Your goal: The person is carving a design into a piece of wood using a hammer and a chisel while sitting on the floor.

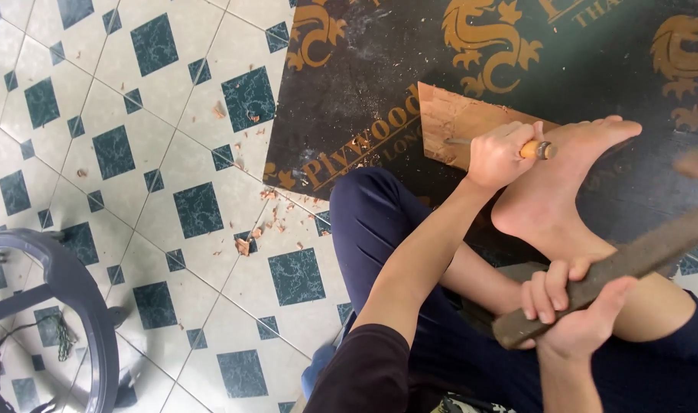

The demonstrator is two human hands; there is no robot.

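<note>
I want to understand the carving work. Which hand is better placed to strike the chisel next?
Probably the right hand. It grips the wooden mallet, raised beside the foot. The left hand is closed around the chisel, holding its tip on the wooden board, so it likely cannot strike.

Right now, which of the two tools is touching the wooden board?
The chisel in the left hand, with its orange handle. The dark wooden mallet in the right hand is off the board.

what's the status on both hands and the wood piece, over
Left hand gripping chisel, tip on wooden board. Right hand gripping wooden mallet, raised. Bare foot resting on the board beside the chisel.
</note>
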